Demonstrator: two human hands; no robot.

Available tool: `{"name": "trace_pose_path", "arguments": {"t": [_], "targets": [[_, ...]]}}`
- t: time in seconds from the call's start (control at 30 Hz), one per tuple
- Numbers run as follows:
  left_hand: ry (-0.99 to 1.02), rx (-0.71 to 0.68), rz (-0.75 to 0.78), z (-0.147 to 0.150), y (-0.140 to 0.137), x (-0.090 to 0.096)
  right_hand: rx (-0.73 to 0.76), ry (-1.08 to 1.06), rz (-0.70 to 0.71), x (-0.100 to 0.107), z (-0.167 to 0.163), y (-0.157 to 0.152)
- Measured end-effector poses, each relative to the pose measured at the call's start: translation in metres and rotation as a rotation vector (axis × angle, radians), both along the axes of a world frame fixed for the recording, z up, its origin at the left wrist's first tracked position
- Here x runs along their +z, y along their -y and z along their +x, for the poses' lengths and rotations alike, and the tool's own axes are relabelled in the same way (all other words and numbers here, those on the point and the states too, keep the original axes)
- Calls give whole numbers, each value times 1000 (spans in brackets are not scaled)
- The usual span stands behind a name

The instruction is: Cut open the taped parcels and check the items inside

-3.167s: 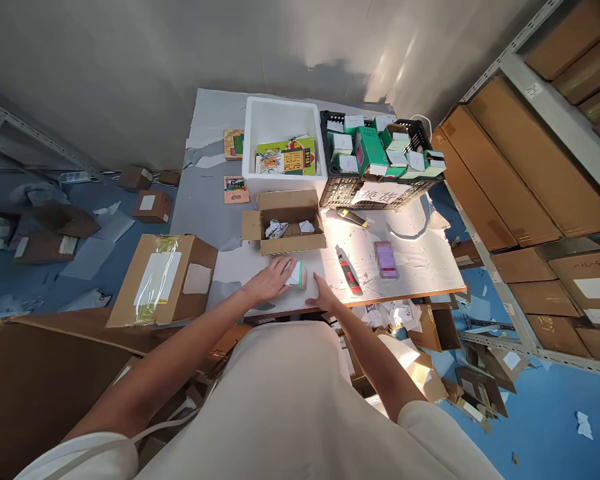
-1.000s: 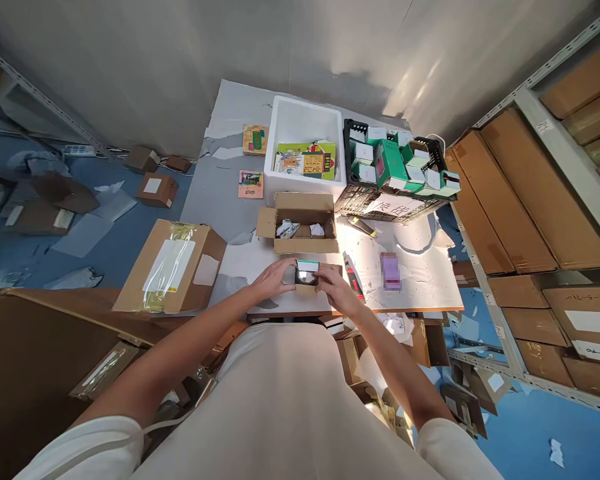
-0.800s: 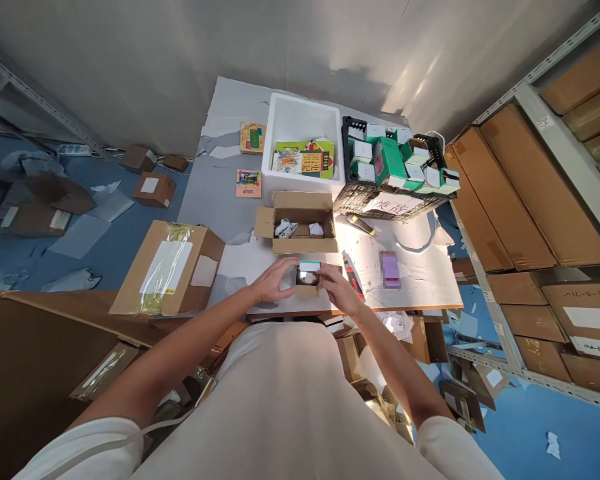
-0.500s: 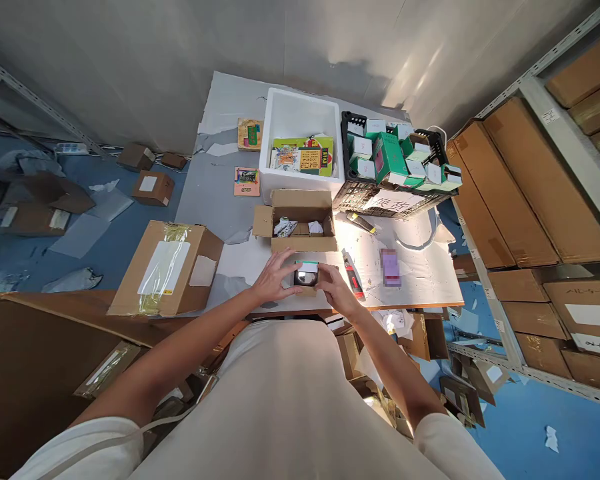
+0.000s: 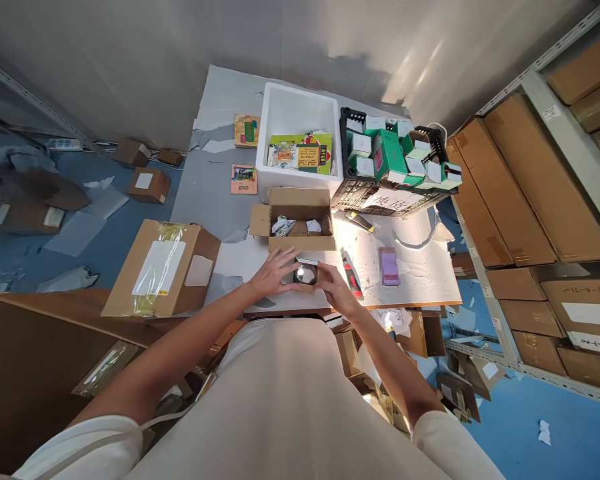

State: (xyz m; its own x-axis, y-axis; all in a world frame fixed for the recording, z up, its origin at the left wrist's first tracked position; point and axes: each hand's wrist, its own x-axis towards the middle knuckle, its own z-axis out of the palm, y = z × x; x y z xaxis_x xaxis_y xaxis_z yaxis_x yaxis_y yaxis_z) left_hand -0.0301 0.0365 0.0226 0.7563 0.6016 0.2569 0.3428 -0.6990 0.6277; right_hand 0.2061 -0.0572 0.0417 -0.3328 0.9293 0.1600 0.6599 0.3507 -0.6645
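Observation:
My left hand [image 5: 275,272] and my right hand [image 5: 332,285] hold a small box [image 5: 307,274] between them, close to the table's front edge. A dark, shiny, rounded surface shows in its upper side, with a pale strip along the far edge; what it is I cannot make out. Fingers of both hands are bent around the sides of the small box. Just beyond stands an open cardboard box [image 5: 300,241] with crumpled paper [image 5: 283,226] inside. To the right of my right hand lies a red and black utility knife [image 5: 351,275].
A white foam box [image 5: 275,177] with printed packets stands behind, beside a black crate [image 5: 350,193] of green-and-white boxes. A taped carton [image 5: 193,275] sits at the left. Further right lie a yellow-black cutter [image 5: 360,221] and a phone-like purple rectangle [image 5: 389,267].
The small box has tilted or turned slightly between my hands, so its rounded shiny surface shows more and the green edge no longer shows. The whole view has shifted a little.

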Motion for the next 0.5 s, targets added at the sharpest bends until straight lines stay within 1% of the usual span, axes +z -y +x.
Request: {"name": "trace_pose_path", "arguments": {"t": [0.1,0.23,0.3,0.37,0.5], "targets": [[-13,-56,-56,-1,-3,-1,28,-24,17,2,0,0],[-10,-8,-161,0,-4,-1,17,29,16,6,1,-2],[2,24,-192,2,-4,1,43,94,24,8,3,-6],[18,39,-217,4,-3,4,112,177,40,13,3,-12],[34,61,-274,11,-1,6,189,425,43,31,-7,-34]]}}
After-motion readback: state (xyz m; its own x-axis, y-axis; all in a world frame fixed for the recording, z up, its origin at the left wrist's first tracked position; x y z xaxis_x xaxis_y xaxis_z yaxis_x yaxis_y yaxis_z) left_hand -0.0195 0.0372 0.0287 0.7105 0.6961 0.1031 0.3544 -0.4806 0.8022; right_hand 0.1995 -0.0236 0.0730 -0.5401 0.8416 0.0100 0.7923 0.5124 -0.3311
